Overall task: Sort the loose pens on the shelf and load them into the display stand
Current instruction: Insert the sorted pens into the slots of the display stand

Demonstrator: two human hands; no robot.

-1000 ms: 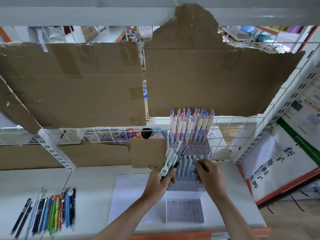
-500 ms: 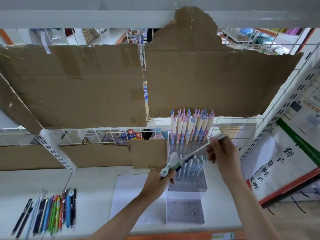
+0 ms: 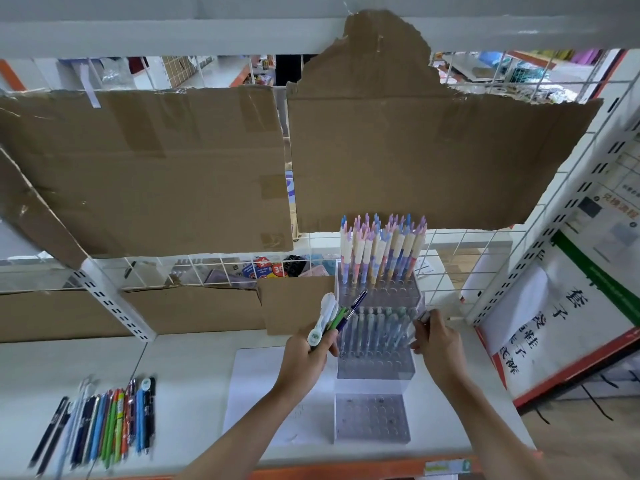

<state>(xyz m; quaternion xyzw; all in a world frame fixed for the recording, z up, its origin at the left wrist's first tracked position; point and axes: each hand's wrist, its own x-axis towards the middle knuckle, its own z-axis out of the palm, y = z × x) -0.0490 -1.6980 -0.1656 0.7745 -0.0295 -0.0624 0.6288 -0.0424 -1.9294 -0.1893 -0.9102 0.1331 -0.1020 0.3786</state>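
The left hand curls its fingers round a small bunch of pens, their tips fanning toward one o'clock. The right hand pinches one pale pen at the right edge of the clear display stand's middle tier; blur hides the pen's lower end, so it may already sit in a hole. The stand's top tier holds pastel pens upright, at twelve o'clock from the hands. Loose pens lie in a row on the white shelf, at eight o'clock.
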